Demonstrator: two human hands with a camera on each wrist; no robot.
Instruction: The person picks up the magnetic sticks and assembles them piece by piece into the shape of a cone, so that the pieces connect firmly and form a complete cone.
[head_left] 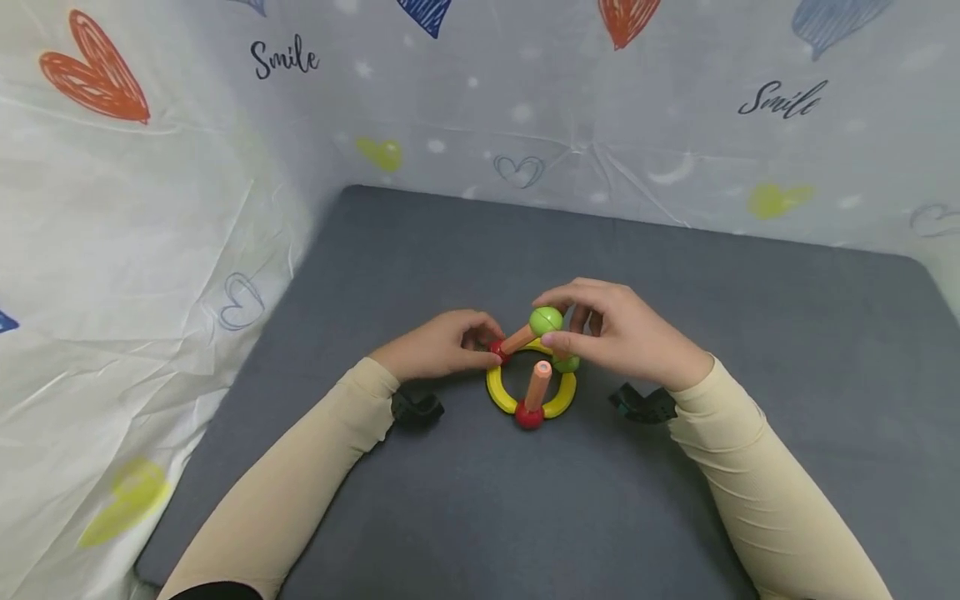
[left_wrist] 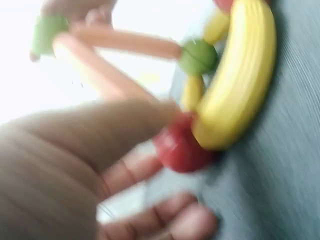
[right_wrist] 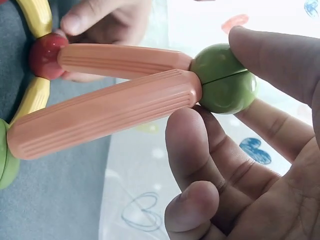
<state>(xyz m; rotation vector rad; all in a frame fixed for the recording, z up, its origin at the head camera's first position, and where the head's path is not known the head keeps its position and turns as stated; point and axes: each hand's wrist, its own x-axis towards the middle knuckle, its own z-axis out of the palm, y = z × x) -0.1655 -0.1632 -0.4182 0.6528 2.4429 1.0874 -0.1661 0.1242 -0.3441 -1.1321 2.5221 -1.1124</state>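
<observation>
A toy frame stands on the table, its base a ring of curved yellow pieces [head_left: 495, 389] joined by balls. My left hand [head_left: 453, 343] pinches the red ball [left_wrist: 181, 145] at the ring's left side between thumb and fingers. With thumb and fingertips, my right hand [head_left: 622, 329] holds the raised green ball [right_wrist: 225, 77]. Two orange rods meet at that ball; one rod [right_wrist: 125, 60] rises from the left red ball, the other rod [right_wrist: 105, 115] from a lower green ball [head_left: 566, 364]. A third orange rod [head_left: 538, 385] stands on the front red ball [head_left: 529, 415], its top end bare.
The dark grey table [head_left: 480, 517] is backed by a white printed cloth [head_left: 465, 100], which also hangs along the left side. Black straps [head_left: 417, 410] sit at both wrists, close to the tabletop.
</observation>
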